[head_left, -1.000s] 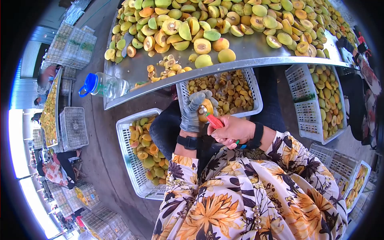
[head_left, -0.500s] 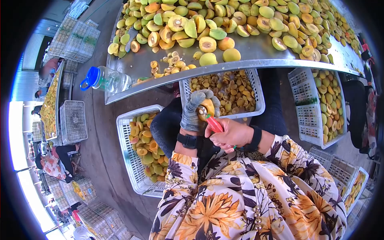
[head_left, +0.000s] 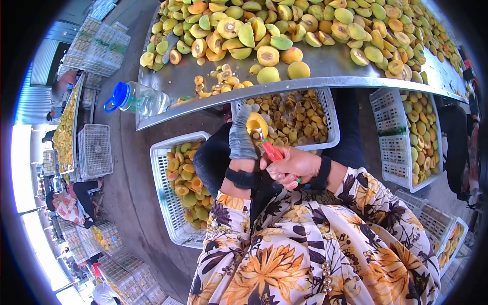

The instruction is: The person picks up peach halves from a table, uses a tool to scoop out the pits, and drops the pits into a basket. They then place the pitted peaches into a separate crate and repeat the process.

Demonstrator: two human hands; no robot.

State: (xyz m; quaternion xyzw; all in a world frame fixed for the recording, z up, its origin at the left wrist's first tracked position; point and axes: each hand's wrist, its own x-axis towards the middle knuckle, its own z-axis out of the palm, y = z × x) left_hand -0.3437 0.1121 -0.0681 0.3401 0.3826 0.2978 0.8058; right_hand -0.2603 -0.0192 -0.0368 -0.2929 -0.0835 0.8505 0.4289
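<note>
My left hand (head_left: 242, 138), in a grey glove, is closed round a yellow peach half (head_left: 258, 121) whose hollowed cut side faces me. My bare right hand (head_left: 299, 166) grips the red handle (head_left: 272, 151) of a small pitting tool. At the tool's metal end, just below the fruit, there is a brownish piece that looks like the pit (head_left: 255, 135); whether it is loose cannot be made out. Both hands are over my lap, in front of a white crate (head_left: 333, 122) filled with small yellow-brown scraps and pits.
A metal table (head_left: 178, 81) bears a heap of halved peaches (head_left: 244, 35) and a small pile of pits and scraps (head_left: 223, 81). A blue-capped bottle (head_left: 147, 99) lies near its edge. Crates of peach halves stand left (head_left: 161, 173) and right (head_left: 394, 137). People sit far left.
The peach half has tipped and opened towards me, and its centre now shows a hollow. The brown piece has come down out of the middle with the tool. My left fingers have straightened.
</note>
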